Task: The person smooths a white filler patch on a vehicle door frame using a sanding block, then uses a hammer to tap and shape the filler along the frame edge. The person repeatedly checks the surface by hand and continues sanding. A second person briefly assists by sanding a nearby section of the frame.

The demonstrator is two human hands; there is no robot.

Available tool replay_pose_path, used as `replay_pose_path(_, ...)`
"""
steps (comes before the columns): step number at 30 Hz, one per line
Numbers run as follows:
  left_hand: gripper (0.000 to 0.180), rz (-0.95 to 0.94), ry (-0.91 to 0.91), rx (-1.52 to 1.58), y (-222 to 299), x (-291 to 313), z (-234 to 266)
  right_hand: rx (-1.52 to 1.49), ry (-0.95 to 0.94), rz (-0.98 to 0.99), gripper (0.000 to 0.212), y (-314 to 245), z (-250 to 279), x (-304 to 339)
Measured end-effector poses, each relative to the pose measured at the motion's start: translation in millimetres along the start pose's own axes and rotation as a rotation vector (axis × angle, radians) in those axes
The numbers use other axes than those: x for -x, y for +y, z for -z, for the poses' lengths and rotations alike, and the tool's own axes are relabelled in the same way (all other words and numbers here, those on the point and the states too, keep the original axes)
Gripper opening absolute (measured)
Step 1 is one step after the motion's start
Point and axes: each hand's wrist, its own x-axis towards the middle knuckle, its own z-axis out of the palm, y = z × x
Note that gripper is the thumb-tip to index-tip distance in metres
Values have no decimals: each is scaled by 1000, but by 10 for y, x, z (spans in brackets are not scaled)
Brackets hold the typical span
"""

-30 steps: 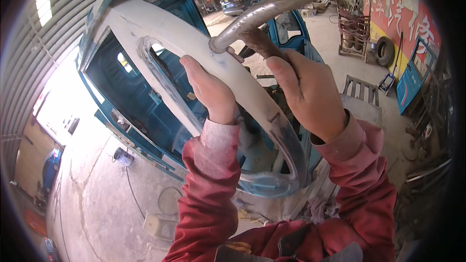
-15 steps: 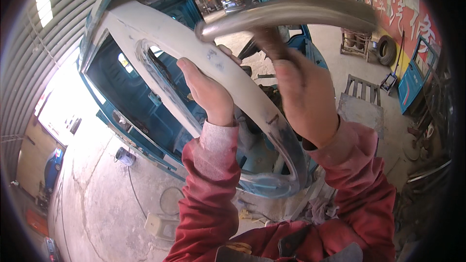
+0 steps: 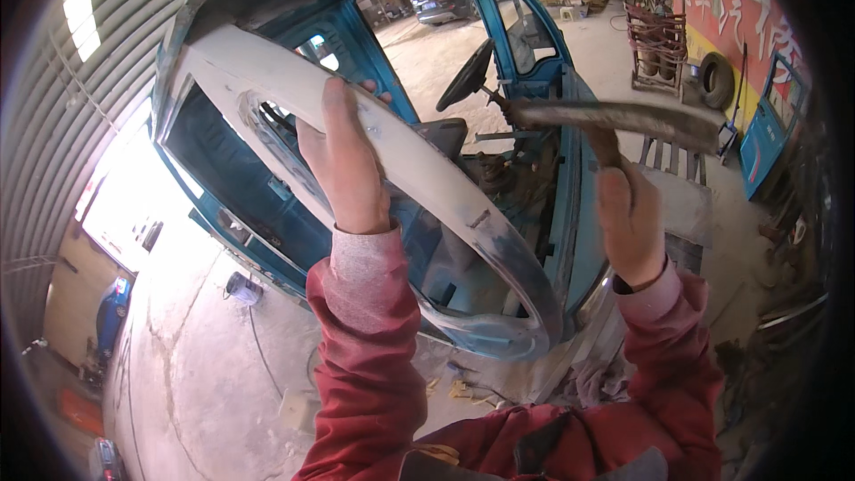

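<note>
In front of me stands a vehicle cab's bare blue body (image 3: 499,338) with a long, curved, white-coated pillar (image 3: 414,160) running across it. My left hand (image 3: 343,160) is wrapped over this pillar beside its slot-like opening, and fingertips show past the far edge. My right hand (image 3: 631,224) is closed round the handle of a hammer (image 3: 614,116) with a long, curved metal head. Motion blurs the hammer. Its head is raised to the right of the pillar, apart from it. Dark and bluish patches mark the pillar's lower end.
Inside the cab are a steering wheel (image 3: 467,77) and bare mechanical parts. A blue door (image 3: 768,129), a tyre (image 3: 715,80) and a loaded hand cart (image 3: 656,44) stand at right. On the floor at left is a bucket (image 3: 242,289) with a cable nearby.
My right hand and the hammer have swung right and down, away from the pillar. My left hand has shifted slightly left along the pillar. The view has tilted a little.
</note>
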Motion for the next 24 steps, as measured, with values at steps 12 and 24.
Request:
replay_pose_path(12, 44, 94, -89, -462, 180, 180, 133, 358, 139, -603, 53, 2499, 1418, 1612)
replay_pose_path(24, 69, -1305, -12, -1725, 73, -409, 497, 1096, 37, -1102, 67, 3403, 2409, 3715)
